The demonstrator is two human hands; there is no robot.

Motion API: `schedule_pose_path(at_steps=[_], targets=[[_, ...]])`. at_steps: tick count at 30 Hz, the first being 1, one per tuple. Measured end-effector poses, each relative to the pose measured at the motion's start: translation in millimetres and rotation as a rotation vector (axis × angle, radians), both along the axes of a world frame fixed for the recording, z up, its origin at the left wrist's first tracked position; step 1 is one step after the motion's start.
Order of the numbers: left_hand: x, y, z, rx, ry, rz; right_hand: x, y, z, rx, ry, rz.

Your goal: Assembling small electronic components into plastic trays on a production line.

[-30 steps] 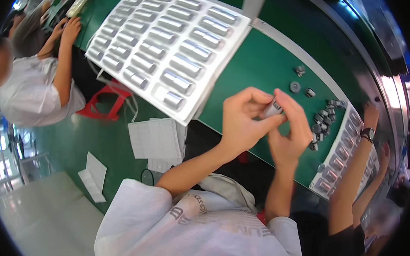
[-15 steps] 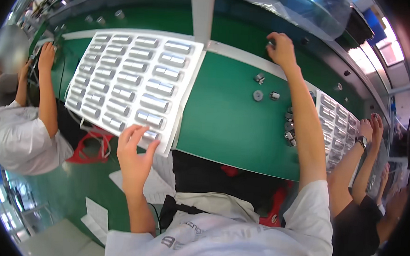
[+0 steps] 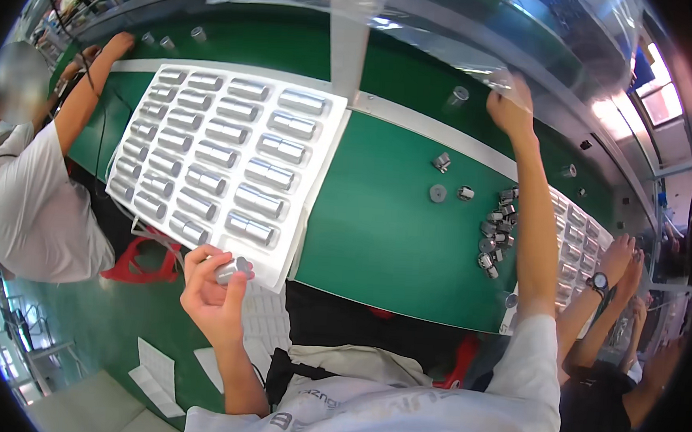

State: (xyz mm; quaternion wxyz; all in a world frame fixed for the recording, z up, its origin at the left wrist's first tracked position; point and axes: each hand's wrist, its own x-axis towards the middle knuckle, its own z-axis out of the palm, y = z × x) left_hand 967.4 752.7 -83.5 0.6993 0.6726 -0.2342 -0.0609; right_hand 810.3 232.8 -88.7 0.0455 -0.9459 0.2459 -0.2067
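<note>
My left hand (image 3: pixel 216 295) grips a short, shiny metal cylinder (image 3: pixel 234 269) between thumb and fingers, just over the near right corner of a white moulded tray (image 3: pixel 275 273). Rows of similar metal cylinders (image 3: pixel 250 226) lie on their sides in the tray's pockets. My right hand (image 3: pixel 513 107) reaches out to the far ledge behind the green table, under the edge of a clear plastic sheet (image 3: pixel 451 52). Its fingertips are hidden, so what they touch does not show. Left of that hand, an upright metal cylinder (image 3: pixel 458 96) stands on the ledge.
Loose metal parts (image 3: pixel 488 244) cluster beside my right forearm, with a round disc (image 3: pixel 438 194) nearby on the green table (image 3: pixel 377 218). A second tray (image 3: pixel 570 245) lies to the right. Co-workers sit on both sides, one person's sleeve (image 3: pixel 46 198) at the left.
My left hand has lifted a cylinder from the tray's near corner pocket. My right hand has moved right along the ledge; an upright cylinder now shows near where it was.
</note>
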Motion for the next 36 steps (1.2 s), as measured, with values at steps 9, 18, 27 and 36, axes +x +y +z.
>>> schedule_pose_path(at_steps=[9, 18, 27, 36], targets=[[-24, -23, 3, -0.104, 0.302, -0.322, -44, -133, -76, -0.290, 0.251, -0.370], [-42, -74, 7, -0.261, 0.415, -0.486, 12, 176, 75, 0.680, -0.491, 0.244], [-54, -109, 14, -0.312, 0.322, -0.546, -9, 254, 79, 0.934, -0.681, 0.327], [-66, -107, 23, -0.284, 0.183, -0.483, -22, 282, 82, 0.898, -0.664, 0.293]])
